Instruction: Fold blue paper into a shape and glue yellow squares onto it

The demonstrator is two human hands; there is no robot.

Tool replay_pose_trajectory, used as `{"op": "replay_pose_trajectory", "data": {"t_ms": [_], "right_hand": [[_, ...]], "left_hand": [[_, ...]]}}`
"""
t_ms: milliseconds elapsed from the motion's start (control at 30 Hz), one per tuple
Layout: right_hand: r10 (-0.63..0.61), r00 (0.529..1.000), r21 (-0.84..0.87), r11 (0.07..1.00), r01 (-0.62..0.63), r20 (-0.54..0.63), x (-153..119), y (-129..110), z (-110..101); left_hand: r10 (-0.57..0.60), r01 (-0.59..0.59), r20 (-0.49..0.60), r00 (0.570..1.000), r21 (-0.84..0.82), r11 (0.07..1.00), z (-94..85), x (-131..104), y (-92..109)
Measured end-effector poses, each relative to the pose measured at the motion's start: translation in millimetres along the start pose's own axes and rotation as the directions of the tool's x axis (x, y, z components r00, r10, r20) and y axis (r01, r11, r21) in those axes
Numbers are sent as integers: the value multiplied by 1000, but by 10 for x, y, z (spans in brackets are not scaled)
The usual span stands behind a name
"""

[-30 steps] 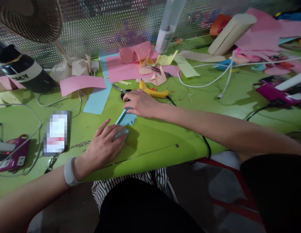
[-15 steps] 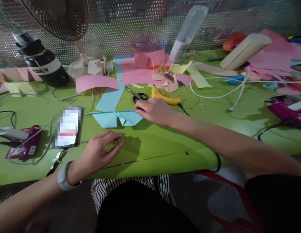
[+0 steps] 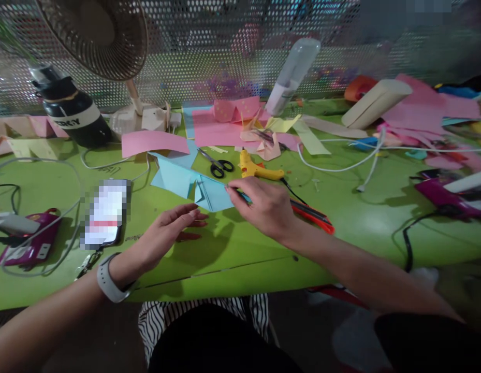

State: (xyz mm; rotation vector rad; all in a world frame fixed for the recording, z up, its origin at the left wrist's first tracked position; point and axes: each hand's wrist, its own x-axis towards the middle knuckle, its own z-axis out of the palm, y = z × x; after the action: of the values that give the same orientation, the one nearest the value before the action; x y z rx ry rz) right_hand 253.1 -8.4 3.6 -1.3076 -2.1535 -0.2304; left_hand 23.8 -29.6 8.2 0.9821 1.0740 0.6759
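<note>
A folded light blue paper (image 3: 174, 178) with a small raised flap hangs slightly tilted over the green table. My right hand (image 3: 263, 204) pinches its right end between thumb and fingers. Below the paper's middle is my left hand (image 3: 174, 228), its fingers apart and holding nothing, the fingertips close to the lower edge. Just beyond the paper lie black-handled scissors (image 3: 221, 168) and a yellow glue gun (image 3: 259, 168). A red and black cutter (image 3: 314, 215) sits beside my right wrist, partly hidden by the hand.
A phone (image 3: 106, 212) lies left of my left hand. Behind stand a dark bottle (image 3: 75, 114), a fan (image 3: 96, 36) and a clear bottle (image 3: 294, 75). Pink paper (image 3: 213, 127) and a cardboard roll (image 3: 376, 103) lie at the back. Purple power strips (image 3: 453, 191) with cables flank the table (image 3: 232, 264).
The right hand has moved right and toward me with the blue paper, which now tilts down to the right. The cutter has come into view. My left hand has shifted slightly.
</note>
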Motion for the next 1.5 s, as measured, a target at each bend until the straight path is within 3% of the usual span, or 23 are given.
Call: {"op": "replay_pose_trajectory", "data": {"t_ms": [167, 267, 433, 533, 733, 867, 1033, 1100, 1167, 1200, 1267, 1367, 1500], "right_hand": [[-36, 999, -76, 997, 34, -32, 21, 37, 27], [-136, 989, -102, 986, 130, -54, -16, 13, 33], [-373, 919, -175, 921, 348, -132, -121, -132, 17], [-447, 882, -183, 889, 420, -146, -188, -251, 7], [-520, 848, -14, 853, 521, -106, -270, -391, 41], [-536, 826, 100, 825, 557, -177, -251, -332, 35], [-349, 890, 225, 880, 419, -292, -133, -111, 30], [-207, 922, 305, 901, 310, -326, -69, -11, 52], [5, 960, 466, 875, 132, -281, -13, 68, 78], [122, 971, 566, 824, 16, -205, 8, 95, 90], [289, 957, 739, 637, -220, 36, 31, 124, 109], [298, 882, 815, 355, -457, 365, 26, 116, 130], [270, 845, 826, 217, -521, 462, -3, 96, 148]], "left_hand": [[68, -68, -12, 998, 6, 998, 21, 16, 33], [92, -90, 28, 995, -61, 994, 5, 72, 14], [137, -128, 129, 982, -79, 989, 12, 173, 32], [184, -155, 201, 962, -149, 977, 46, 195, 67], [171, -144, 75, 982, -276, 950, 25, 263, 33], [149, -118, 55, 987, -370, 921, -41, 318, 12], [126, -81, 92, 988, -390, 917, -98, 350, 25], [128, -73, 118, 985, -385, 920, -111, 353, 25], [124, -61, 137, 983, -395, 917, -116, 346, 26], [115, -52, 134, 984, -400, 915, -114, 338, 28], [76, -34, 94, 993, -383, 923, -103, 313, 34], [9, 13, 81, 997, -274, 962, -78, 269, 36], [1, 26, 200, 980, -132, 991, -57, 246, 24]]}}
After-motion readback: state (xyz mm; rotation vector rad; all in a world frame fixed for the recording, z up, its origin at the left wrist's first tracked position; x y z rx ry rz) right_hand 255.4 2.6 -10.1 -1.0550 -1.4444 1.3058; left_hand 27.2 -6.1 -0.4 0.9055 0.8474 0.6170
